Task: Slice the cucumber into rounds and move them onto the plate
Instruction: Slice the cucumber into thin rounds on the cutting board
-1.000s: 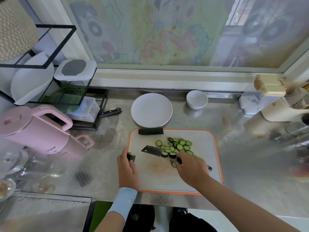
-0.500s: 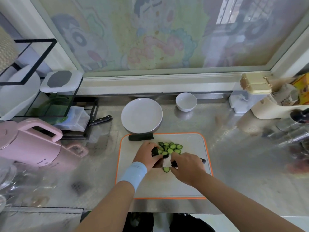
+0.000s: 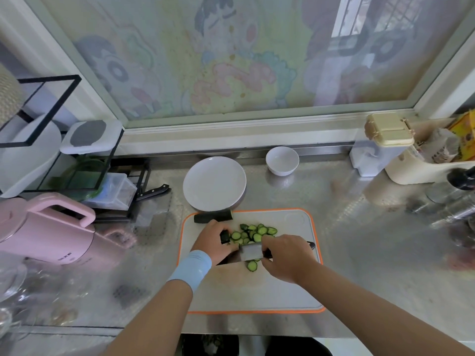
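On the cutting board point(image 3: 295, 286), the left hand point(image 3: 214, 240) is pinching a cucumber stub point(image 3: 225, 237) in its grip beside the sliced rounds point(image 3: 257, 233), while the right hand point(image 3: 285, 255) is holding its grip tight round the knife point(image 3: 250, 251), with the plate point(image 3: 214, 183) sitting at the board's far edge.

A white cutting board point(image 3: 257, 291) edged in orange carries pale green cucumber rounds point(image 3: 257, 233) with dark green rims, a dark green cucumber end point(image 3: 225, 237), and a knife point(image 3: 250, 252) with a grey blade and black handle. Nearby: white plate point(image 3: 214, 183), white bowl point(image 3: 282, 160), pink kettle point(image 3: 46, 235), pale blue wristband point(image 3: 190, 268), silver counter point(image 3: 359, 253).
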Available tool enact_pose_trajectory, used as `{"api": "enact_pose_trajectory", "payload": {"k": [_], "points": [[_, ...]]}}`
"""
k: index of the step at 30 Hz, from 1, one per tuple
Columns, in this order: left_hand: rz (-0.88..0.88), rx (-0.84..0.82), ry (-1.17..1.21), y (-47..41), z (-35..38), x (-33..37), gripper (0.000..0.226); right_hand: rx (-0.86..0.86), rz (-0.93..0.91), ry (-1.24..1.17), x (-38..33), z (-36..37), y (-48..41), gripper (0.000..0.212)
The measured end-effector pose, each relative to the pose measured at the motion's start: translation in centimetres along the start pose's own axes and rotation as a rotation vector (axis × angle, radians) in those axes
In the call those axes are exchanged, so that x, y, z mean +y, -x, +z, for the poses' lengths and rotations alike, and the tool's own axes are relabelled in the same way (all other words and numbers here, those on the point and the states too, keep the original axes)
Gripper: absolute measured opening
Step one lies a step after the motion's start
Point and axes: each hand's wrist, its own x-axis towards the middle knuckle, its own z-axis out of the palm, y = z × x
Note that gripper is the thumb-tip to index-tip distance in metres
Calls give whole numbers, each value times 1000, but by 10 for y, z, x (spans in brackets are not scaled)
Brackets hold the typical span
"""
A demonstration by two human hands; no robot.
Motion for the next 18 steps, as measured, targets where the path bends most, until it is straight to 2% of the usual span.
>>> {"api": "enact_pose_trajectory", "payload": {"k": [6, 10, 12, 15, 18], "points": [[-69, 102, 94, 5, -12, -8, 25, -13, 17, 18, -6, -1, -4, 13], [-75, 174, 230, 26, -23, -20, 36, -68, 93, -17, -18, 0, -7, 19], [-76, 274, 292, 37, -27, -28, 42, -90, 175, -84, -27, 3, -9, 19], [-105, 408, 276, 56, -22, -49, 38, -114, 276, -218, -42, 12, -12, 21], [-93, 426, 198, 73, -6, -71, 34, -141, 350, -354, -60, 22, -13, 26]]}}
